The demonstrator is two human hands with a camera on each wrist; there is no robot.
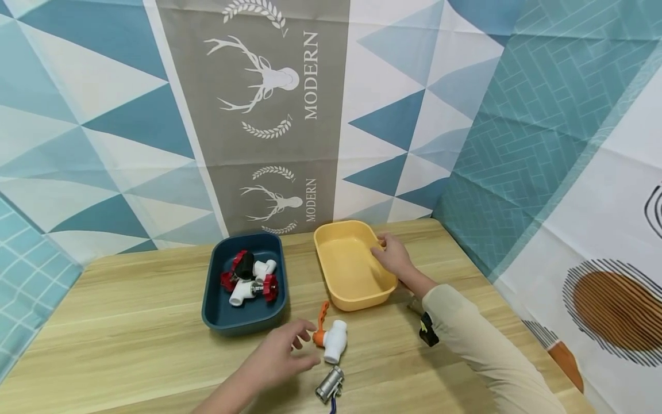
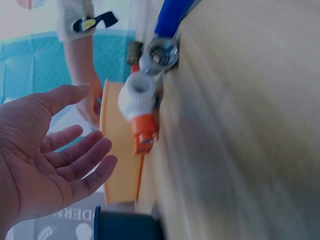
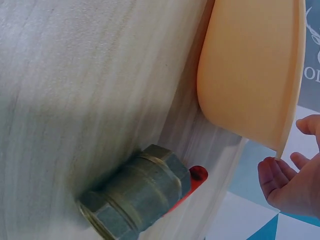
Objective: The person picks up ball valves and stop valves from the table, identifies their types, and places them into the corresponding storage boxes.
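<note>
Fingers and thumb of my right hand (image 1: 394,256) straddle the right rim of a yellow plastic tray (image 1: 351,302). In the right wrist view its fingertips touch the tray's corner, while the thumb lies on the rim's other side. Loosely spread, my left hand (image 1: 281,353) hovers beside a white plastic ball valve (image 1: 336,342) with an orange handle, apart from it. Nearer the front lies a metal ball valve (image 1: 330,384) with a blue handle. A brass-coloured valve (image 3: 137,192) with a red handle lies near the yellow tray, mostly hidden by my right forearm in the head view.
A dark blue tray (image 1: 245,328) stands left of the yellow one. Inside it are several fittings, among them a white valve (image 1: 242,293) with a red handwheel. A patterned cloth (image 1: 279,144) hangs behind the wooden table (image 1: 129,333). A dark strap (image 1: 428,330) sits at my right sleeve.
</note>
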